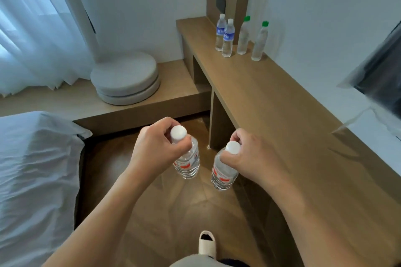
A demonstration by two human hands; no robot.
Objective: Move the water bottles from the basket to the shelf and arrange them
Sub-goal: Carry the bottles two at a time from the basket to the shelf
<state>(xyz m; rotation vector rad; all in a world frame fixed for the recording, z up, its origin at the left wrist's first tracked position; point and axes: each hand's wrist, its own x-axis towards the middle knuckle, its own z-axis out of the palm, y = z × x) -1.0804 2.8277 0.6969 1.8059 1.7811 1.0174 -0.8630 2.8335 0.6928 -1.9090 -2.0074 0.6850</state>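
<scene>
My left hand point(156, 147) grips the neck of a clear water bottle point(188, 162) with a white cap and a red label, held upright over the floor. My right hand point(249, 156) holds a second bottle point(222, 173) of the same kind by its neck, level with the first. Both hang left of the long wooden shelf point(282, 102). At the shelf's far end stand several bottles: two with blue labels and white caps point(227, 38) close together, and two with green caps point(244, 36) point(260, 41) to their right. No basket is in view.
A bed with white sheets point(36, 175) fills the left. Two round grey cushions point(125, 78) lie stacked on a low wooden platform by the curtain. A dark screen point(382, 76) hangs on the right wall above the shelf. My slippered foot point(207, 243) is on the wooden floor.
</scene>
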